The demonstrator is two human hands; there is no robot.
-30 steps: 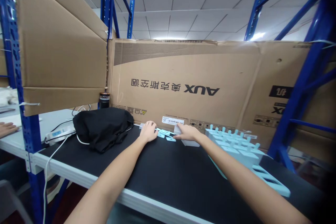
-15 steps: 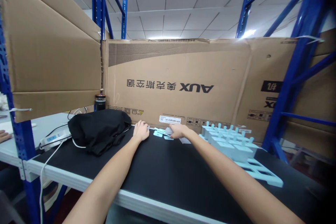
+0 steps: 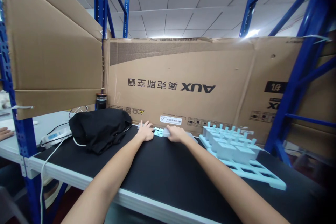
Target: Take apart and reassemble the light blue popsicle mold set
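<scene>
My left hand (image 3: pixel 145 131) lies at the back of the black tabletop (image 3: pixel 168 175) with its fingers apart, touching or beside a small clear piece. To its right, my right hand (image 3: pixel 176 134) has its fingers bent round a translucent white piece (image 3: pixel 166 132). Between the two hands are small light-blue pieces (image 3: pixel 158 132). Another clear flat piece (image 3: pixel 192 137) shows partly behind my right wrist. On the right stands a light-blue rack (image 3: pixel 262 171) carrying several pale blue moulds (image 3: pixel 226 149) with upright sticks.
A black cloth bundle (image 3: pixel 98 129) lies left of my left hand, near a power strip (image 3: pixel 56 135) with cables. Cardboard (image 3: pixel 168 101) walls off the back. Another person's hand (image 3: pixel 5 133) shows at the far left.
My left hand has moved slightly right and its fingers have spread. My right hand has turned and now covers some light-blue pieces. The view has shifted a little.
</scene>
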